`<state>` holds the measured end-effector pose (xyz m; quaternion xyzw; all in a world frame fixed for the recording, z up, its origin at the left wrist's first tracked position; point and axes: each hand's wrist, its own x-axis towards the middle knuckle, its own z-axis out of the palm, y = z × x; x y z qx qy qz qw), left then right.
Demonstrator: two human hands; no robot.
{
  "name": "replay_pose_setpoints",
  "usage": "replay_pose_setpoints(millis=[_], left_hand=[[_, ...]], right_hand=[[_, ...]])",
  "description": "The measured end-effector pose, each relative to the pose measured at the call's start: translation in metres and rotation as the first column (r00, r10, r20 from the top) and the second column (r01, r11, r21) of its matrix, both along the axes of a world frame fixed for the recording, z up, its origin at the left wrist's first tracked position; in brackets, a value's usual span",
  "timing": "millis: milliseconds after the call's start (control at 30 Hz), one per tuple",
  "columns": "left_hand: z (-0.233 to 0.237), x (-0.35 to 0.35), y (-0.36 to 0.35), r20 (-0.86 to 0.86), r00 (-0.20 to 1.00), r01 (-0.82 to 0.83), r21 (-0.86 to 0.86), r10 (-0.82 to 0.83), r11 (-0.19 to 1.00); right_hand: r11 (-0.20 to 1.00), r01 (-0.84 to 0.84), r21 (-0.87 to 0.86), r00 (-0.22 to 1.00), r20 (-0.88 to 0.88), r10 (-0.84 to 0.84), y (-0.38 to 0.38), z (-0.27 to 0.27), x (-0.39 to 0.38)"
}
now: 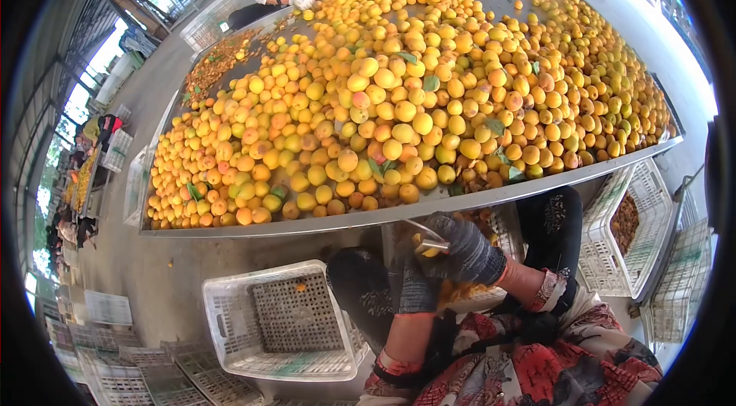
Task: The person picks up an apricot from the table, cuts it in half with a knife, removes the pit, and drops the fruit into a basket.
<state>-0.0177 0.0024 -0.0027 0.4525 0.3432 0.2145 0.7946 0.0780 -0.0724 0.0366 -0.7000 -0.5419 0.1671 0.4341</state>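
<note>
Close under the near edge of the metal-rimmed table (491, 195), my two hands work together in dark grey knitted gloves. My right hand (464, 249) is closed around a small knife (429, 233), its thin metal blade pointing up and left. My left hand (418, 287), partly blurred, is closed at an apricot (429, 249) that shows between the hands; its fingers are largely hidden. Above them, a large heap of apricots (391, 111) covers the table, with some green leaves among the fruit. Below my hands, orange fruit pieces (464, 295) lie in a crate between my knees.
A white plastic crate (218, 322) with one fruit piece inside stands at my left. Another crate (606, 249), holding brownish-orange pieces, stands at my right. Across the table sit two people, one with a white-gloved hand (302, 0) at the fruit. Stacked crates (146, 368) fill the lower left.
</note>
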Motion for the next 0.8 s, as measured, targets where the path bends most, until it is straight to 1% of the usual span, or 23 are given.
replay_pose_setpoints(millis=[33, 67, 100, 133, 167, 200, 233, 267, 300, 333, 367, 400, 433, 467, 500, 533, 567, 600, 633, 700, 733, 767, 800], left_hand=[[0.003, 0.002, 0.000, 0.075, 0.994, -0.056, -0.272, 0.079, 0.961], [0.008, 0.001, -0.001, 0.066, 0.994, -0.063, -0.275, 0.084, 0.959], [0.020, 0.002, -0.001, 0.143, 0.962, -0.145, -0.461, 0.234, 0.876], [0.027, 0.003, 0.001, 0.194, 0.901, -0.188, -0.631, 0.387, 0.753], [0.028, 0.003, 0.003, 0.195, 0.900, -0.188, -0.631, 0.389, 0.753], [0.028, 0.001, 0.004, 0.224, 0.901, -0.186, -0.573, 0.371, 0.798], [0.028, 0.000, 0.005, 0.253, 0.902, -0.184, -0.511, 0.351, 0.840], [0.026, -0.002, 0.006, 0.252, 0.902, -0.185, -0.510, 0.352, 0.840], [0.019, -0.005, 0.006, 0.248, 0.913, -0.191, -0.443, 0.325, 0.876], [0.013, -0.008, 0.007, 0.242, 0.924, -0.193, -0.375, 0.296, 0.907], [0.004, -0.008, 0.008, 0.243, 0.924, -0.191, -0.374, 0.295, 0.907], [-0.002, -0.007, 0.009, 0.273, 0.923, -0.199, -0.269, 0.273, 0.942], [-0.007, -0.007, 0.009, 0.297, 0.922, -0.206, -0.161, 0.247, 0.965], [-0.011, -0.008, 0.008, 0.294, 0.924, -0.203, -0.163, 0.244, 0.965], [-0.008, -0.009, 0.008, 0.247, 0.936, -0.217, -0.159, 0.251, 0.963], [-0.006, -0.011, 0.009, 0.197, 0.946, -0.229, -0.157, 0.258, 0.961], [-0.009, -0.012, 0.011, 0.187, 0.949, -0.225, -0.163, 0.254, 0.961], [-0.013, -0.015, 0.016, 0.263, 0.918, -0.209, -0.315, 0.297, 0.926], [-0.015, -0.015, 0.020, 0.333, 0.875, -0.177, -0.456, 0.351, 0.872], [-0.004, -0.014, 0.023, 0.347, 0.859, -0.172, -0.498, 0.377, 0.850], [0.001, -0.013, 0.024, 0.369, 0.837, -0.165, -0.534, 0.404, 0.829], [0.001, -0.008, 0.022, 0.370, 0.838, -0.162, -0.533, 0.401, 0.831], [-0.001, -0.004, 0.017, 0.270, 0.868, -0.265, -0.458, 0.417, 0.848]], right_hand=[[1.000, -0.003, -0.003, 1.000, -0.003, 0.003, 0.000, 0.002, 0.001], [0.999, -0.021, 0.038, 0.997, -0.067, 0.024, -0.001, 0.007, 0.003], [0.996, -0.035, 0.085, 0.991, -0.128, 0.046, 0.000, 0.010, 0.004], [0.995, -0.037, 0.091, 0.991, -0.126, 0.049, -0.001, 0.007, 0.006], [0.992, -0.020, 0.122, 0.999, -0.041, 0.026, -0.005, 0.000, 0.007], [0.988, -0.007, 0.152, 0.999, 0.040, 0.000, -0.009, -0.008, 0.008], [0.988, -0.009, 0.151, 0.999, 0.039, 0.003, -0.014, -0.020, 0.010], [0.996, -0.001, 0.084, 0.982, -0.186, 0.017, -0.018, -0.034, 0.013], [1.000, -0.008, 0.016, 0.915, -0.403, 0.013, -0.020, -0.038, 0.013], [1.000, -0.006, 0.016, 0.914, -0.405, 0.012, -0.023, -0.038, 0.014], [0.984, -0.066, 0.165, 0.705, -0.690, 0.163, -0.025, -0.035, 0.016], [0.944, -0.069, 0.322, 0.396, -0.860, 0.322, -0.025, -0.032, 0.018], [0.945, -0.068, 0.320, 0.396, -0.861, 0.319, -0.024, -0.032, 0.022], [0.957, 0.081, 0.279, 0.130, -0.955, 0.268, -0.024, -0.031, 0.026], [0.957, 0.212, 0.197, -0.152, -0.961, 0.231, -0.022, -0.030, 0.030], [0.957, 0.216, 0.192, -0.156, -0.961, 0.228, -0.021, -0.023, 0.032], [0.952, 0.251, 0.178, 0.136, -0.980, 0.147, -0.019, -0.010, 0.029], [0.943, 0.286, 0.169, 0.409, -0.911, 0.040, -0.019, 0.002, 0.027], [0.943, 0.291, 0.161, 0.404, -0.914, 0.031, -0.017, 0.014, 0.029], [0.899, 0.403, 0.170, 0.414, -0.910, -0.013, -0.014, 0.032, 0.033], [0.899, 0.405, 0.168, 0.411, -0.911, -0.015, -0.011, 0.031, 0.034], [0.861, 0.453, 0.231, 0.397, -0.917, 0.037, -0.009, 0.029, 0.036], [0.819, 0.497, 0.288, 0.385, -0.919, 0.090, -0.006, 0.026, 0.037]])
